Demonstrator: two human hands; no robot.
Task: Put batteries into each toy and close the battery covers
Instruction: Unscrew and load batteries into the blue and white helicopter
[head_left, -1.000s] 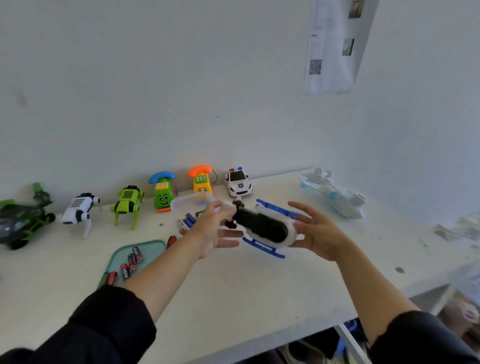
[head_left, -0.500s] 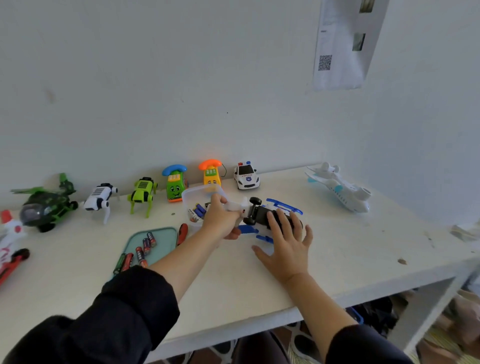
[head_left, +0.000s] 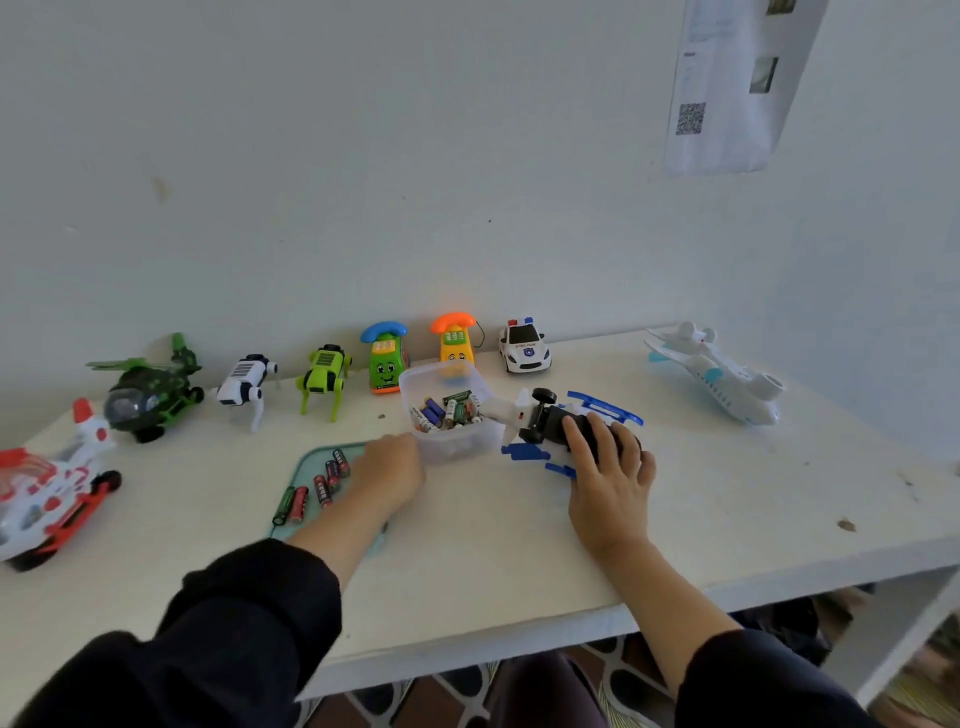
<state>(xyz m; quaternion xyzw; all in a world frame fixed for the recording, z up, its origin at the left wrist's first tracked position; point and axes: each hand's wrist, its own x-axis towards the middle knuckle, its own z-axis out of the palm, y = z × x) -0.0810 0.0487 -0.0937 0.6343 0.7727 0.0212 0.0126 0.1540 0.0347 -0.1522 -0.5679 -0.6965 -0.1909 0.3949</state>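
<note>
From my head camera, my right hand (head_left: 608, 470) lies on top of the blue-and-white helicopter (head_left: 558, 423), which sits belly up on the white table (head_left: 483, 540), its black underside and wheels facing me. My fingers (head_left: 582, 436) drape over the black base, holding the toy down, not lifting it. I cannot see the battery cover under my palm.

My left hand (head_left: 389, 470) rests beside the clear tub (head_left: 449, 415) of loose batteries (head_left: 447, 410), touching its near wall. Its fingers curl under and away from me, so I cannot tell whether they hold anything. More batteries (head_left: 317, 486) lie on the teal tray (head_left: 306, 462) just left of that wrist.

I judge this the start of the helicopter's turn: toy steadied, cells not yet picked. Next I need to take batteries from the tub and free the cover, keeping the rounded body from rolling. The other toys stand along the wall, their covers out of sight.
</note>
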